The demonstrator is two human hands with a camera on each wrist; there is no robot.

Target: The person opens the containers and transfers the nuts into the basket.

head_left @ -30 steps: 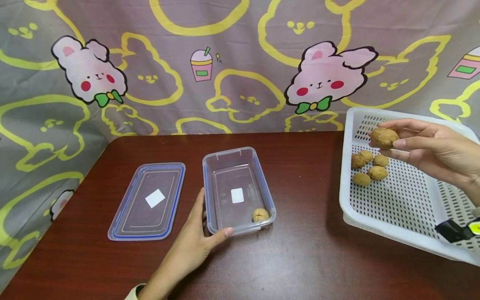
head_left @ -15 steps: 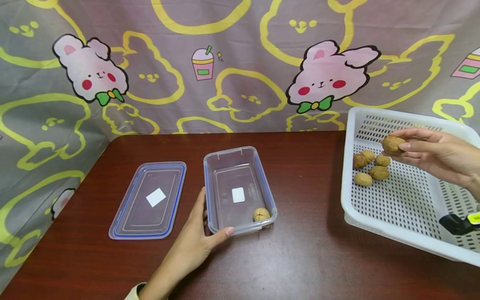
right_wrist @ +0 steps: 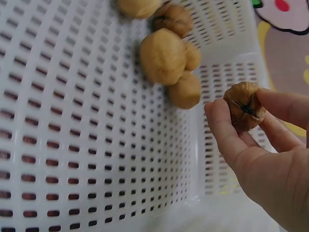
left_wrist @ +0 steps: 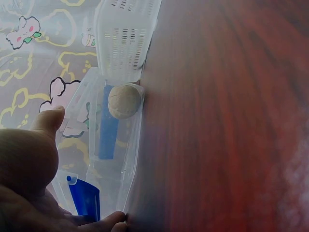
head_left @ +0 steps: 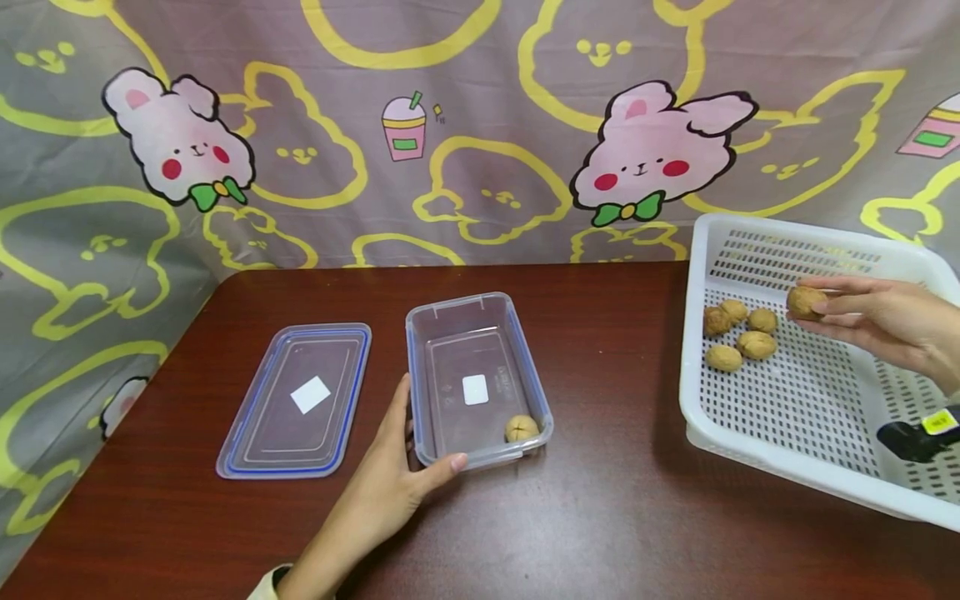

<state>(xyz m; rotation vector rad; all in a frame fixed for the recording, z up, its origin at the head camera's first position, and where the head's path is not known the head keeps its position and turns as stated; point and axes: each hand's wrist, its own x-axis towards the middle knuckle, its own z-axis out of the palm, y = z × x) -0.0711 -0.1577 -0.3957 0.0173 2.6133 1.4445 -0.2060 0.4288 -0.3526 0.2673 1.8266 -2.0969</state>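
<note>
In the head view my left hand point(head_left: 390, 471) holds the clear plastic food container point(head_left: 442, 333) at its near left corner. Its thumb lies on the front rim and the fingers go along the left wall, partly hidden. One pale, cracked walnut point(head_left: 522, 429) sits in the container's near right corner; the left wrist view shows this walnut point(left_wrist: 124, 101) too. Over the white basket point(head_left: 697, 400), my right hand point(head_left: 892, 325) pinches a walnut point(head_left: 806, 302) between thumb and fingertips. A dark star-shaped crack marks that walnut point(right_wrist: 245, 107) in the right wrist view.
Several more walnuts point(head_left: 756, 344) lie in the basket's left part. A clear lid with a blue seal point(head_left: 296, 433) lies flat left of the container. Behind the dark red table point(head_left: 600, 517) hangs a printed curtain point(head_left: 480, 75).
My right hand has moved right and slightly down with the walnut, away from the other walnuts in the basket. The left hand and the container have stayed in place.
</note>
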